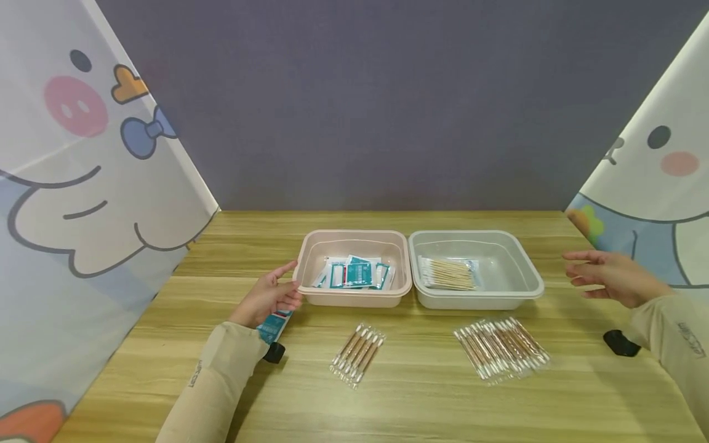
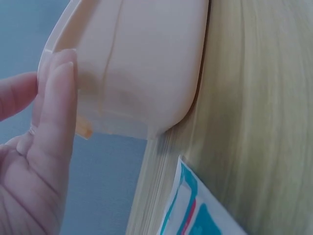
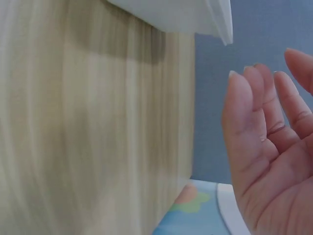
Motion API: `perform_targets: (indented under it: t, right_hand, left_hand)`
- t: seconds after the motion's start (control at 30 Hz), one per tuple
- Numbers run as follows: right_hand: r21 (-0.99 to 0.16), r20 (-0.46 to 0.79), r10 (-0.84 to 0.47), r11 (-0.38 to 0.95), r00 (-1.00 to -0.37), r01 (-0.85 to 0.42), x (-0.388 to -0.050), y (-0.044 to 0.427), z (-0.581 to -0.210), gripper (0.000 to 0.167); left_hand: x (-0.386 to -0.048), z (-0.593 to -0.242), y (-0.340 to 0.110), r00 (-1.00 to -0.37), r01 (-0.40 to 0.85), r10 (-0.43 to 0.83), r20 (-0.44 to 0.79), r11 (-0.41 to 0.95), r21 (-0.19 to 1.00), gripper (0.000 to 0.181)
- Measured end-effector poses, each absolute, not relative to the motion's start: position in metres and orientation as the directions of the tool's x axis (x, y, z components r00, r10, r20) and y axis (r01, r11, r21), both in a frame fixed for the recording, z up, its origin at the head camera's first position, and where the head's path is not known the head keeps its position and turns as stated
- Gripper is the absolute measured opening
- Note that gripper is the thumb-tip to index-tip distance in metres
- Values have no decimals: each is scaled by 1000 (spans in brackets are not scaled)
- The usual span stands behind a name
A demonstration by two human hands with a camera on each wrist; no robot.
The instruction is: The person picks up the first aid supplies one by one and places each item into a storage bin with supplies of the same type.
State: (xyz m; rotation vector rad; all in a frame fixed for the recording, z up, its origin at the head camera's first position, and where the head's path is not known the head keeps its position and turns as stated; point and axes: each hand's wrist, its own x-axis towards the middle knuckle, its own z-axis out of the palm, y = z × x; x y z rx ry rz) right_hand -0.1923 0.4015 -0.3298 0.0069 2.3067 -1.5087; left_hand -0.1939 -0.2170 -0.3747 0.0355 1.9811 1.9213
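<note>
My left hand point(image 1: 271, 295) is at the left end of a pink plastic bin point(image 1: 354, 301), its fingertips at the rim. In the left wrist view a finger point(image 2: 58, 103) overlaps the bin's edge; whether it presses there I cannot tell. Inside the bin lie several teal-and-white sachets point(image 1: 359, 274). To its right stands a pale grey bin point(image 1: 506, 271) with a clear packet of wooden-stick cotton swabs point(image 1: 447, 274). My right hand point(image 1: 617, 277) hovers apart from that bin's right side, fingers extended and holding nothing.
In front of the bins lie a small group of wrapped brown-stick swabs point(image 1: 359, 355) and a larger one point(image 1: 501, 349). Another teal sachet point(image 1: 273, 326) rests partly hidden under my left wrist. A grey panel point(image 1: 388, 111) rises behind the wooden table point(image 1: 421, 394).
</note>
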Motion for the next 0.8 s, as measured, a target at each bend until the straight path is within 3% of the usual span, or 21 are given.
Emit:
perform_targets:
  t: [0.33,0.6,0.8]
  right_hand:
    - [-961,-238,-321,213,-917,175,-178,399,-366,44]
    - [-990,-116,-498,-9,-859,139,-178,386,-379,43]
    - [-982,-131,-468,-57,-874,178,-177,374,-380,41]
  left_hand:
    - [-188,-374,-219,-943,-224,237,-234,66,972,61]
    - [-183,-372,-229,-964,-190,163,-208,122,974,54]
    - [-179,-373,-237,-968,-187,128,-214,198,962,51]
